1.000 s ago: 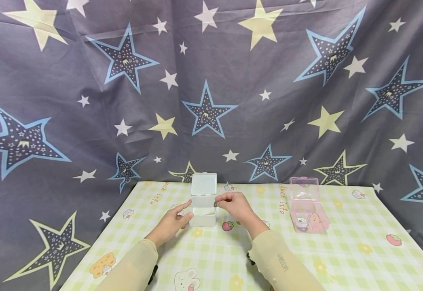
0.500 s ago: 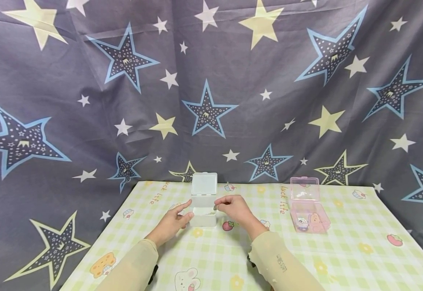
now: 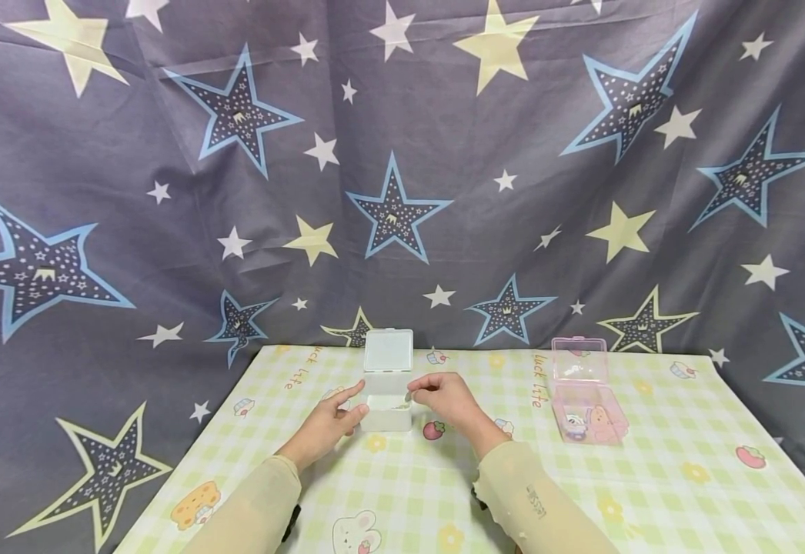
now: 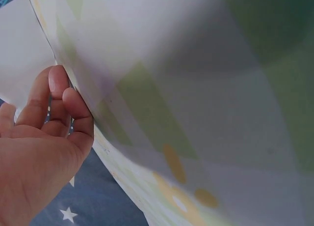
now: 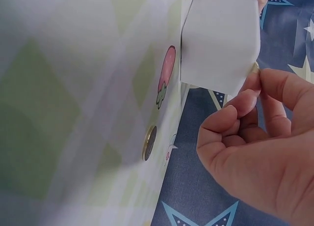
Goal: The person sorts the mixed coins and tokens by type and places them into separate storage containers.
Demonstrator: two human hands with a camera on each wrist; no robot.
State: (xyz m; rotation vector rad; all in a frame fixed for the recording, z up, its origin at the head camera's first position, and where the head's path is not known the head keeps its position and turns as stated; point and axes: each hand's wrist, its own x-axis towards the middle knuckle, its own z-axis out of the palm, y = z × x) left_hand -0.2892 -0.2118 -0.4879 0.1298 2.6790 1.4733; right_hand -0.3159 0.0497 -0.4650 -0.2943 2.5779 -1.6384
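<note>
Steadying the open white box (image 3: 387,412) on the checked tablecloth (image 3: 659,469), my left hand (image 3: 333,422) rests relaxed fingers against its left wall. My right hand (image 3: 444,395) pinches a small metallic item (image 3: 408,395), too small to identify, over the box mouth. Step judged: depositing. Next requires releasing squarely inside.

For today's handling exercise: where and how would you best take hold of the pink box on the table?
Probably grip the pink box by the two long side walls of its base, coming from above and the near side. Its lid stands open at the back, blocking that approach, and the base sits flat on the table, apart from both hands.
</note>
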